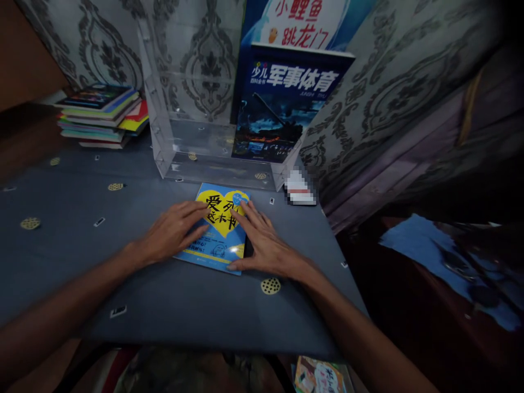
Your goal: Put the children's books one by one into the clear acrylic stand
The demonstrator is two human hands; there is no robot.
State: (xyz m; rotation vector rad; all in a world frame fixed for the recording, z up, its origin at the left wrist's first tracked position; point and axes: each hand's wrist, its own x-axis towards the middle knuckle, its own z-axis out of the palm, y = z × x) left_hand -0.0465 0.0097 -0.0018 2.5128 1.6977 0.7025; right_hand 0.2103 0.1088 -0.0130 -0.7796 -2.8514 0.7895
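A blue book (216, 221) with a yellow heart and black Chinese characters lies closed on the grey-blue tablecloth, its cover facing up. Along its left side rests my left hand (174, 229), fingers stretched out and their tips touching the cover. My right hand (268, 245) lies over the right edge, fingers spread on the cover and the thumb near the lower right corner. Neither hand is wrapped round the book. Just behind it stands a clear acrylic book rack (213, 172), holding a dark blue book (282, 109) with a tank on its cover.
Another large blue book (303, 22) stands behind the tank book. A stack of books (100, 117) is at the back left. A blurred-out white item (301, 188) lies beside the rack. Patterned curtains hang behind. Blue cloth (429, 245) lies at right; another book (319, 376) shows below the table edge.
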